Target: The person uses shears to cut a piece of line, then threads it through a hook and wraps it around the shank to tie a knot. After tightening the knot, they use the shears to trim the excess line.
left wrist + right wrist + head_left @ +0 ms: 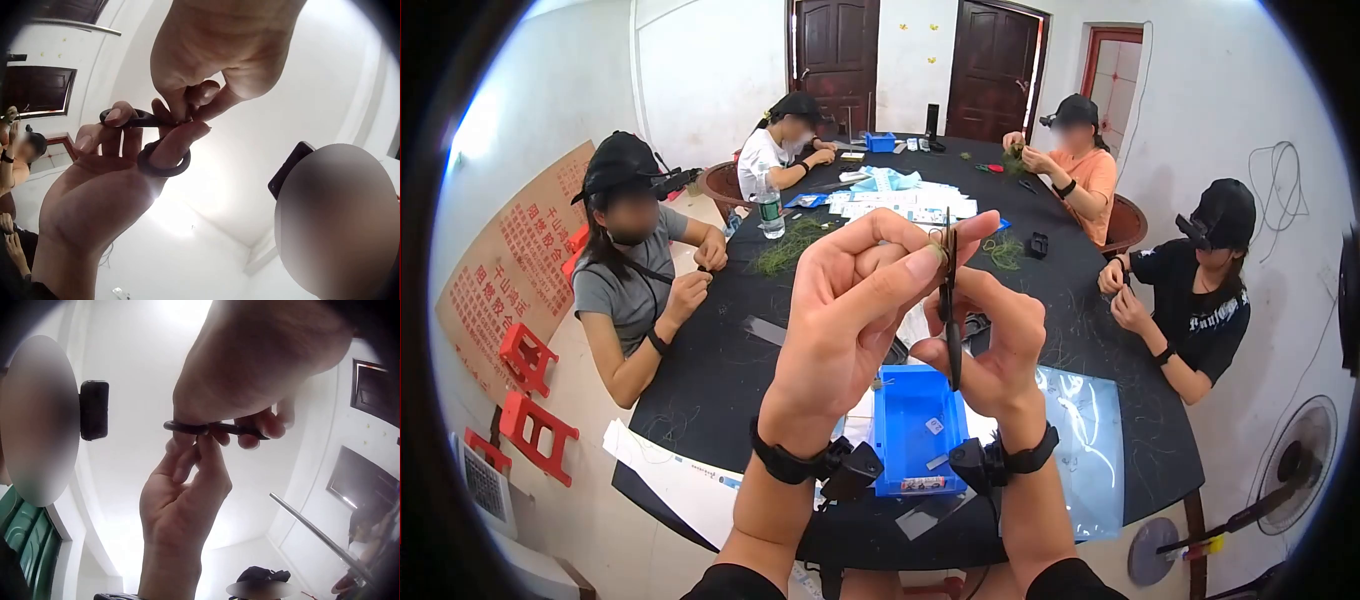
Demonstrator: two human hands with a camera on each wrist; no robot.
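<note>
A pair of black-handled scissors [951,335] points upward in front of me in the head view. My right hand [997,335] grips it, and in the left wrist view the thumb passes through one finger loop [164,170]. My left hand [850,310] is raised beside the blades, thumb and forefinger pinched together right at them. Its fingertips hold something tiny, perhaps a bit of green thread; I cannot tell its kind. In the right wrist view, the left hand [181,500] meets the scissors from below.
Below my hands sits a blue tray [915,420] on the black-covered table [700,400]. Green tangled strands [790,247], a water bottle [770,212] and papers [900,203] lie farther back. Several people in caps sit around. A clear plastic sheet [1083,450] lies at right.
</note>
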